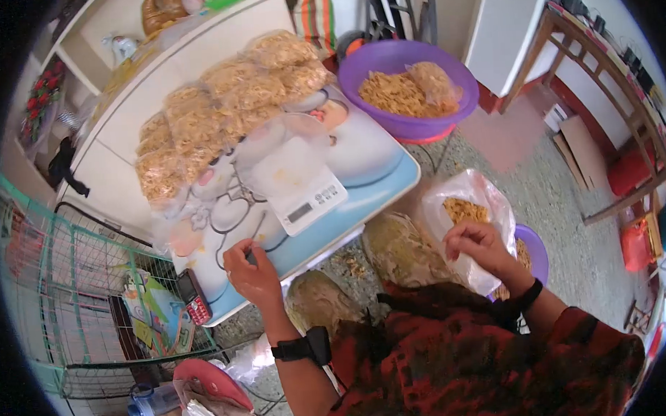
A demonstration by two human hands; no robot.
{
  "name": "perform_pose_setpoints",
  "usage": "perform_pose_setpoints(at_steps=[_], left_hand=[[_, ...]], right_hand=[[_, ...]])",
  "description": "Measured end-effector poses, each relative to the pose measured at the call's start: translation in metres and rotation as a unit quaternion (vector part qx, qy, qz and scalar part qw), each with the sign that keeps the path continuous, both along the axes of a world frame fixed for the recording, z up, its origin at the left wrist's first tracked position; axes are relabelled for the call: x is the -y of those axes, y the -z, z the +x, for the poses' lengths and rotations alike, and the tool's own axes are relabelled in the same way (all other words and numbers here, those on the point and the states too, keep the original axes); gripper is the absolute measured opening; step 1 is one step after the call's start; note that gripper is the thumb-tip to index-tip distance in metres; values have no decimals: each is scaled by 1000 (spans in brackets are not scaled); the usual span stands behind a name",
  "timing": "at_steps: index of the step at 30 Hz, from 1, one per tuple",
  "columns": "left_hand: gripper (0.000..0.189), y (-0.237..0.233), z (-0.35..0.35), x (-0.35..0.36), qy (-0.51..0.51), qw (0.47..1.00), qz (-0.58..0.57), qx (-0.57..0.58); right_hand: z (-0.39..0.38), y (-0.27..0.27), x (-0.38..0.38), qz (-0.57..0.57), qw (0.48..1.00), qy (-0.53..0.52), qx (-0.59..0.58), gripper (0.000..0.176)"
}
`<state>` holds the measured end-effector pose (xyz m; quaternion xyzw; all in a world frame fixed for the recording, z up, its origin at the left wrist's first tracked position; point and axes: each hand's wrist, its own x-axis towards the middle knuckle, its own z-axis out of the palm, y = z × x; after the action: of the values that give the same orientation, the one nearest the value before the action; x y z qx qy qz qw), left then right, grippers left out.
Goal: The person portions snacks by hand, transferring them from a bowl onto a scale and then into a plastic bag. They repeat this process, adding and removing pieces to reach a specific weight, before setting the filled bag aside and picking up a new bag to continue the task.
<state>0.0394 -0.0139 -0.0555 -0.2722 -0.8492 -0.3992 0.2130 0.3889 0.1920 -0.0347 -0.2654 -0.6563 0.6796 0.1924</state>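
Observation:
My left hand (253,274) rests at the near edge of the table, loosely curled with thumb and forefinger apart; I see nothing held in it. My right hand (480,248) hovers over an open clear plastic bag (499,210), its fingers bent and apart, with nothing visible in them. Inside the bag lie yellow-brown crispy flakes (465,210). A white digital kitchen scale (299,186) stands on the table right of my left hand, with a clear plastic bag or round tray on its pan. Several filled clear bags (195,123) are piled behind it.
A purple basin (459,112) with flakes and a bag stands beyond the table's right end. Another purple basin (534,253) is partly behind the plastic bag. The cartoon-printed table (372,173) has a mobile phone (193,297) at its left corner. A green wire cage (77,293) stands left.

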Motion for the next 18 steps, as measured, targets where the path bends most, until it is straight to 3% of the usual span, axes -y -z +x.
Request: perform_pose_setpoints(at_steps=[6, 9, 15, 18], left_hand=[[16, 13, -4, 3, 25, 999, -20, -2], [18, 16, -6, 3, 34, 999, -26, 3], [15, 12, -5, 1, 25, 999, -38, -1], [18, 15, -5, 1, 22, 999, -45, 8]], right_hand=[[55, 3, -9, 52, 978, 184, 86, 11], [79, 25, -11, 128, 956, 213, 155, 14], [72, 32, -15, 282, 914, 182, 226, 22], [75, 84, -32, 378, 890, 97, 238, 29]])
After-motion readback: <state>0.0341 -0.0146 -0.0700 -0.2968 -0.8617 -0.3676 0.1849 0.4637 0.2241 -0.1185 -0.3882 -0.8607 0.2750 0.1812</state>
